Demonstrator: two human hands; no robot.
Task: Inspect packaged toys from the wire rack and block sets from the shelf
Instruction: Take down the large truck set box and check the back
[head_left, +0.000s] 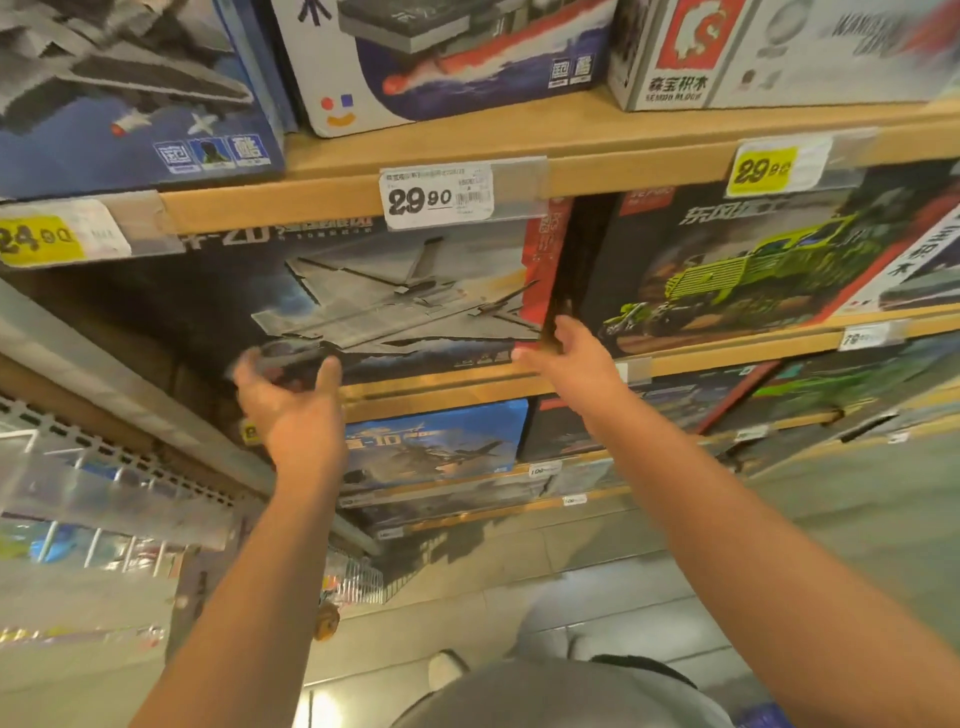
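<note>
While both hands reach up, left hand (291, 400) and right hand (566, 348) grip jet box (395, 291) edges

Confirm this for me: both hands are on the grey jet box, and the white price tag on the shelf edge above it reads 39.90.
Not quite. The head view shows the white price tag reading 29.90, not 39.90. The rest holds: the left hand and right hand are on the grey jet box, at its lower edge and right end.
</note>
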